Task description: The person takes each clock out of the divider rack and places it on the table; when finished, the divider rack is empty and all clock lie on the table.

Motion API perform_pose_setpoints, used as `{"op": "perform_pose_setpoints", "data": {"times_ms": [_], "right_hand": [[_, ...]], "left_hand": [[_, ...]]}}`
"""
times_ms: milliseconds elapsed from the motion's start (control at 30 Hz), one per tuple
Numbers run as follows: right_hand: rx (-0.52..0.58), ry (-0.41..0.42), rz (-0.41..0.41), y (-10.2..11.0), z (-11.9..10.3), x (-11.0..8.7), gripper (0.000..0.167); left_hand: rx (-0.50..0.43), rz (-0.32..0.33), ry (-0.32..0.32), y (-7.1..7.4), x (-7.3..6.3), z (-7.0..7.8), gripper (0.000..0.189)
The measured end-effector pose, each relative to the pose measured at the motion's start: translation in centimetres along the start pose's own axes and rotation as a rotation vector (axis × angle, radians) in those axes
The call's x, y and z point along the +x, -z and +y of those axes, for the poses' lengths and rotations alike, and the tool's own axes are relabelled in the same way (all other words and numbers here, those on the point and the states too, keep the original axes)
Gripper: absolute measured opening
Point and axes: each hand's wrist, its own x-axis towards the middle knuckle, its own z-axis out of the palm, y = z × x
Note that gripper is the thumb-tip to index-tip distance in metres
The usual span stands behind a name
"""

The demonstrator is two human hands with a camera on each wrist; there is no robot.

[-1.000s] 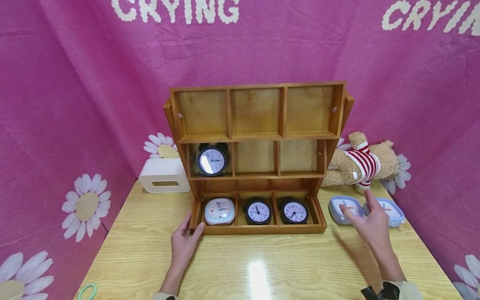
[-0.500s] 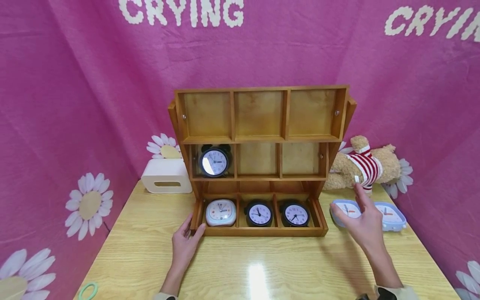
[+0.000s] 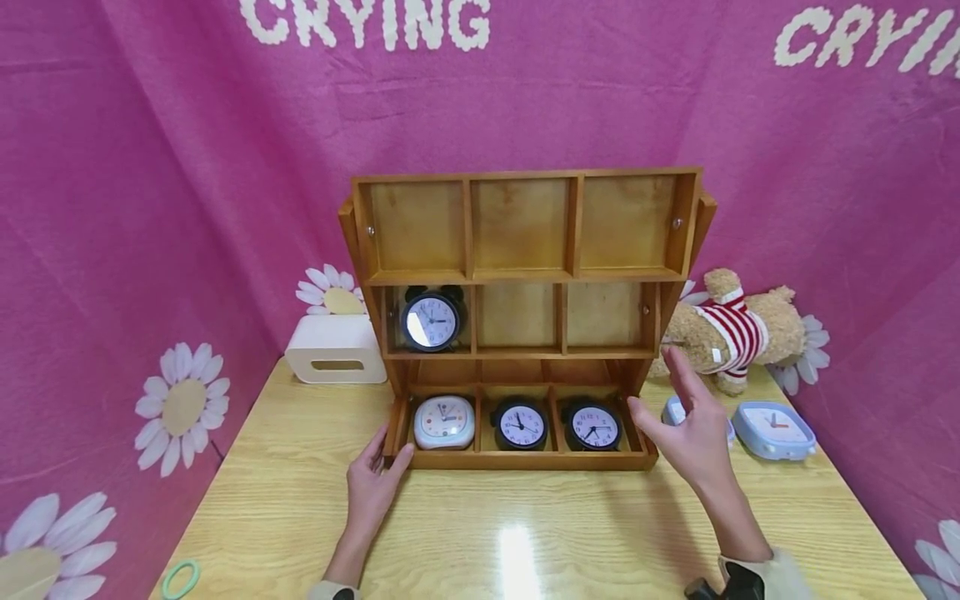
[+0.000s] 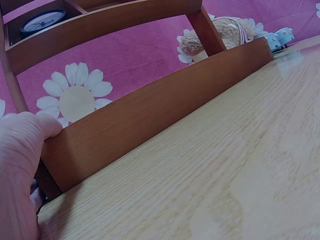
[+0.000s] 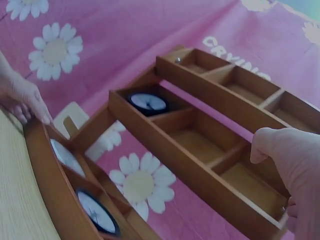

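A tiered wooden shelf (image 3: 525, 460) with square compartments stands on the table. My left hand (image 3: 372, 485) holds its lower left corner, thumb over the front board. In the bottom row sit a pale blue-rimmed clock (image 3: 444, 422) and two round black clocks, one in the middle (image 3: 521, 425) and one at right (image 3: 594, 426). A black twin-bell alarm clock (image 3: 432, 320) occupies the middle row's left compartment. My right hand (image 3: 697, 433) is raised by the shelf's lower right end, thumb and fingers apart with nothing between them. It partly hides one light blue clock (image 3: 673, 410); another light blue clock (image 3: 776, 430) lies beside that.
Behind the blue clocks a teddy bear (image 3: 731, 333) in a striped shirt lies on its side. A white box (image 3: 334, 350) with a slot stands left of the shelf. A green ring (image 3: 181, 579) is near the table's front left. Pink cloth (image 3: 525, 100) hangs behind.
My right hand has moved left, away from over the light blue clocks toward the shelf's right end, uncovering the farther clock. My left hand stays at the shelf corner.
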Motion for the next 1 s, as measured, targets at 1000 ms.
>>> {"op": "perform_pose_setpoints", "data": {"times_ms": [1000], "right_hand": [[0.210, 0.154, -0.339, -11.6, -8.1, 2.6, 0.089]], "left_hand": [[-0.035, -0.005, -0.001, 0.1, 0.1, 0.1, 0.063]]}}
